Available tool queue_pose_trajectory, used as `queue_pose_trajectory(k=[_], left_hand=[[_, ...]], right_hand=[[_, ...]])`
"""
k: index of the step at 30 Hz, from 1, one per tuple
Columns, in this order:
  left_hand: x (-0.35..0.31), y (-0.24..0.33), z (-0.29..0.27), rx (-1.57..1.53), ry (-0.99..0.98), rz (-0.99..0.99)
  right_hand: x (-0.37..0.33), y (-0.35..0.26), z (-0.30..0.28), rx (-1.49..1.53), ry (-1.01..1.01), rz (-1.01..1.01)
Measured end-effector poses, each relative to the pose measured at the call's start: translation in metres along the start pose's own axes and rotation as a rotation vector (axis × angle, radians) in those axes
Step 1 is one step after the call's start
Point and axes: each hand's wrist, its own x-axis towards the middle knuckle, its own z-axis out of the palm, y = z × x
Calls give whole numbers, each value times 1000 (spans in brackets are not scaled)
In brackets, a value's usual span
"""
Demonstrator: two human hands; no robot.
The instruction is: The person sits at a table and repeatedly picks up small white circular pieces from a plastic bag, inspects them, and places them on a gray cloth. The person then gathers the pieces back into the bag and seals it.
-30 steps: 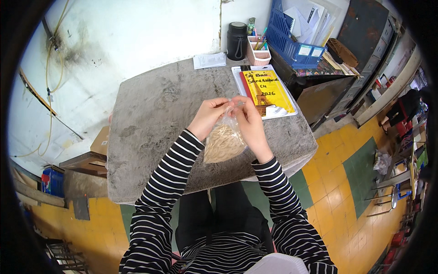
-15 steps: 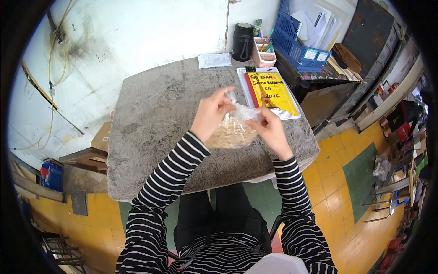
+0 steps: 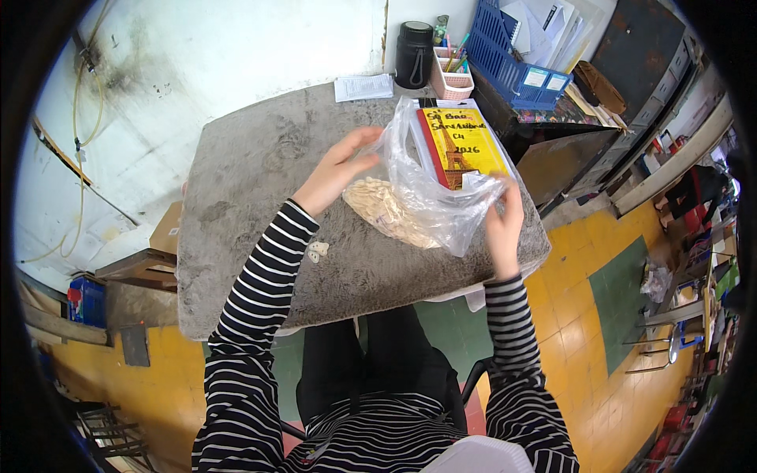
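A clear plastic bag [image 3: 430,193] lies on the grey plush-covered table, its mouth spread wide. Small beige pieces [image 3: 388,213] fill its lower left part; their exact kind is too small to make out. My right hand [image 3: 503,225] pinches the bag's right rim between thumb and fingers. At the opposite rim is my left hand [image 3: 339,172], thumb and fingers apart, the fingertips against or just beside the plastic. A few pale loose pieces [image 3: 317,251] rest on the cloth near my left sleeve.
Behind the bag lies a yellow-covered notebook [image 3: 465,146] on a clipboard. A white paper stack [image 3: 363,87], a black flask [image 3: 415,55] and a pink pen basket [image 3: 452,75] line the table's back. A blue file rack [image 3: 520,83] stands at the back right.
The gathered bag top has been spread open. My hands have moved apart, the left one leftward and the right one rightward. Loose pale pieces now show on the cloth.
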Motion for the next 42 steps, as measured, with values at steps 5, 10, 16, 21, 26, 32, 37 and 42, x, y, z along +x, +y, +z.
queue_pose_trajectory(k=[5,10,16,21,26,32,37,42], left_hand=[[0,39,16,575,92,263],[-8,63,29,594,222,218],[3,75,34,396,218,170],[0,89,31,221,170,113],[-10,96,20,279,132,149],[3,78,-4,444,315,161],[10,62,-8,32,328,47],[20,47,6,-466,179,120]], right_hand=[[19,62,8,-464,-377,-221],[28,42,-4,-296,-165,-55],[70,-87,-28,653,-193,264],[84,-132,21,-107,-878,-4],[93,-129,33,-657,-1120,-119],[100,-146,-32,-272,-792,-147],[73,-99,-39,87,-461,-35],[34,-70,-3,501,-543,110]])
